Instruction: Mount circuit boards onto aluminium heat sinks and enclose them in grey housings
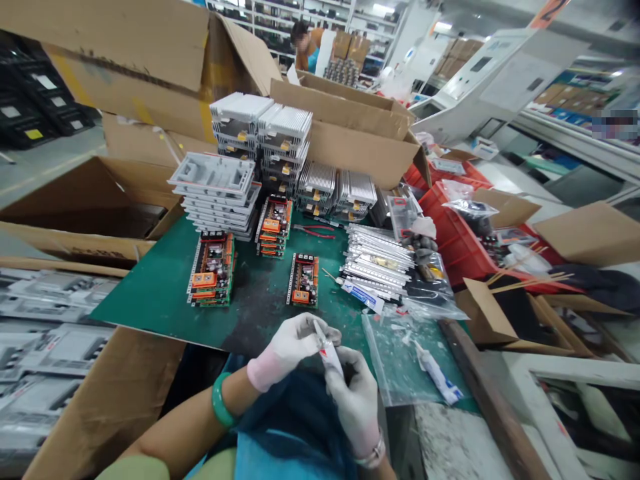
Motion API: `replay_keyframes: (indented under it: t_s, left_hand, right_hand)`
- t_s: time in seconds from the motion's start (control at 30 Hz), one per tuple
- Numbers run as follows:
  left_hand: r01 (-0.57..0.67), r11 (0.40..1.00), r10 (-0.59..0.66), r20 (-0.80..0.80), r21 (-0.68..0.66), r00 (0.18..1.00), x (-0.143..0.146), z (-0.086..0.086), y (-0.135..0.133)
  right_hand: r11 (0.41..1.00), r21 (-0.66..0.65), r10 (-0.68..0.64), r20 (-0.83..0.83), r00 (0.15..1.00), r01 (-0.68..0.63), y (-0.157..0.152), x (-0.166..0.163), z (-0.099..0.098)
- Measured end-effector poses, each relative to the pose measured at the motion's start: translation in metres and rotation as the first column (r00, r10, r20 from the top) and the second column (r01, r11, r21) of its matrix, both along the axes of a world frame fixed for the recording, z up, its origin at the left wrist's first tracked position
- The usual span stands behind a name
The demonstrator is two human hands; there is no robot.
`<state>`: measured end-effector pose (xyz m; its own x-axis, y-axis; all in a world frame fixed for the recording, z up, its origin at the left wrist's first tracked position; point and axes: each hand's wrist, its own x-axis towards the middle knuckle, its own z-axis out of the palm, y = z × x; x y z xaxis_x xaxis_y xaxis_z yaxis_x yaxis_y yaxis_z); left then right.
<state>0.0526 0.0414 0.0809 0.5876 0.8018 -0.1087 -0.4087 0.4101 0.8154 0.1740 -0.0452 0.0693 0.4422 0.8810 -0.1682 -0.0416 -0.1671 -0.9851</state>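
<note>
Both my hands wear white gloves and meet in front of the green table edge. My right hand (pixel 356 395) is closed round the body of a small white squeeze tube (pixel 331 359), whose pointed nozzle tilts up and away from me. At the nozzle end, the fingers of my left hand (pixel 293 343) are pinched; whether they also hold a cap is hidden. Beyond my hands lies a single circuit board (pixel 303 280) with orange and black parts. Stacks of similar circuit boards (pixel 213 270) stand left of it.
Grey housings (pixel 213 177) and finned heat sinks (pixel 285 127) are stacked at the back. Metal strips (pixel 377 263), a blue-white box (pixel 363 295) and another tube (pixel 437 373) on a plastic bag lie rightward. Red-handled pliers (pixel 315 231) lie behind. Cardboard boxes (pixel 90 243) flank the table.
</note>
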Motion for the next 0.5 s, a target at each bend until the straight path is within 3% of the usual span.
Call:
replay_keyframes:
  t_s: [0.07,0.1,0.2,0.27,0.37,0.43,0.5]
  left_hand:
    - [-0.008,1.0,0.01,-0.042,0.029,0.999,0.001,0.001,-0.001]
    - [0.012,0.998,-0.008,-0.065,0.059,0.998,0.0,0.002,-0.001]
    - [0.043,0.985,-0.027,-0.097,0.17,0.995,-0.004,0.007,0.0]
    - [-0.051,0.983,0.062,-0.055,0.175,0.997,-0.006,0.009,0.003]
    - [-0.207,0.976,0.209,-0.013,0.072,0.978,-0.008,0.008,0.008]
    - [-0.212,0.976,0.212,-0.002,0.043,0.977,-0.009,0.007,0.011]
    - [-0.185,0.98,0.182,0.042,0.069,0.982,-0.01,0.006,0.012]
  right_hand:
    - [0.999,-0.034,0.036,-0.05,0.998,-0.038,-0.002,0.001,0.001]
    - [0.991,-0.069,0.106,-0.134,0.985,-0.116,-0.003,0.002,0.001]
    - [0.927,-0.094,0.29,-0.429,0.855,-0.362,-0.005,0.007,0.0]
    - [0.944,-0.042,0.275,-0.447,0.851,-0.327,-0.007,0.011,-0.003]
    - [0.988,0.003,0.149,-0.254,0.956,-0.154,-0.011,0.014,-0.01]
    - [0.991,-0.031,0.12,-0.216,0.969,-0.129,-0.012,0.015,-0.016]
    - [0.979,-0.116,0.121,-0.326,0.938,-0.167,-0.013,0.014,-0.022]
